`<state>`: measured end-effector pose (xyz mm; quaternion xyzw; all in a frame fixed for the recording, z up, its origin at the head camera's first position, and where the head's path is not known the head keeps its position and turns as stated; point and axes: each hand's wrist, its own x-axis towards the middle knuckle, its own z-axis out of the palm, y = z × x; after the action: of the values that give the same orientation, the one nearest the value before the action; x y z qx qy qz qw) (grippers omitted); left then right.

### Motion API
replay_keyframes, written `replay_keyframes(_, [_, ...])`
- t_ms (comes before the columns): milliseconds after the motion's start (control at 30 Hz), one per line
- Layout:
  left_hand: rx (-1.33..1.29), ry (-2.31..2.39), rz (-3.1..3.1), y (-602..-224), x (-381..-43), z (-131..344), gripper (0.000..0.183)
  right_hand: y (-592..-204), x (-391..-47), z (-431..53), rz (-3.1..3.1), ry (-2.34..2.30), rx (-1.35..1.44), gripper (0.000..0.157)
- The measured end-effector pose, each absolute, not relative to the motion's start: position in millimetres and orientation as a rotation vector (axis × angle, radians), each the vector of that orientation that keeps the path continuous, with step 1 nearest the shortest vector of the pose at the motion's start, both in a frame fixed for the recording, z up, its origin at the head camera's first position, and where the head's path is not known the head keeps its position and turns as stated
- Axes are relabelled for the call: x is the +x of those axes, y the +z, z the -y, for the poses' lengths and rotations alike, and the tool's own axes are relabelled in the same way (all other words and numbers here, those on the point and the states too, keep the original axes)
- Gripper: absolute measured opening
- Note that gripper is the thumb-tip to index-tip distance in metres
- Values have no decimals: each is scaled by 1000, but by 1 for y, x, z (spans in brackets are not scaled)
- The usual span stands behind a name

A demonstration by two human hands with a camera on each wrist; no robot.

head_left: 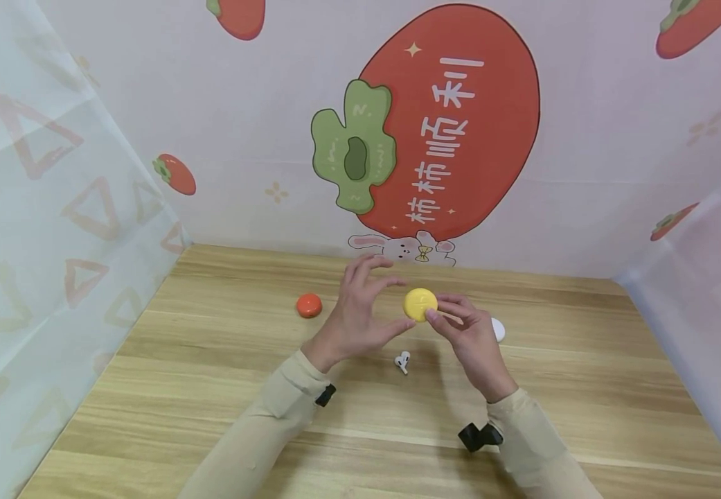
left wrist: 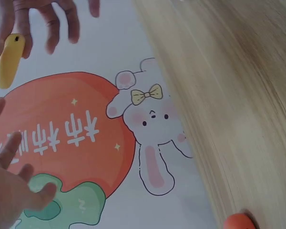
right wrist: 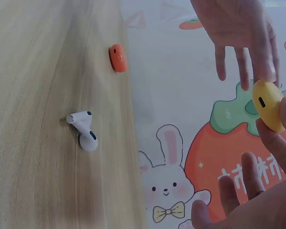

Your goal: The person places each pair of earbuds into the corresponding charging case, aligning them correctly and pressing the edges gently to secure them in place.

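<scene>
Above the table, my right hand (head_left: 474, 339) pinches a round, glossy yellow case (head_left: 420, 305) between thumb and fingers. A small dark slot shows on the rim of this yellow case (right wrist: 263, 101) in the right wrist view. To its left is my left hand (head_left: 360, 312), fingers spread and gently curved, with the thumb tip right at the case's lower edge. Under the hands, a pair of white earbuds (head_left: 402, 362) lies close together on the table; the right wrist view shows the earbuds (right wrist: 84, 131) larger.
An orange round case (head_left: 309, 305) rests on the wooden table (head_left: 198, 388) left of my left hand. Behind my right hand, a white round thing (head_left: 499, 330) is partly covered. A printed cloth wall (head_left: 242, 104) stands along the table's back edge, with others at both sides.
</scene>
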<state>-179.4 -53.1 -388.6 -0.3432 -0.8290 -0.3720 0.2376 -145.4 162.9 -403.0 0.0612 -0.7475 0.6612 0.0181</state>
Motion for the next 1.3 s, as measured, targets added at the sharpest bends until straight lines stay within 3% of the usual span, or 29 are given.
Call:
replay_keyframes(133, [-978, -829, 2159, -393, -181, 51, 58, -403, -146, -162, 2306, 2094, 191, 36])
replay_keyframes(733, [-939, -688, 2138, -399, -181, 46, 46, -406, -145, -154, 2295, 2118, 190, 31])
replay_keyframes(900, [-927, -641, 2175, -401, -183, 49, 45, -408, -146, -156, 2437, 1960, 196, 36])
replay_keyframes(1300, [-629, -569, 2666, -420, -198, 71, 55, -417, -154, -178, 2631, 1549, 279, 47])
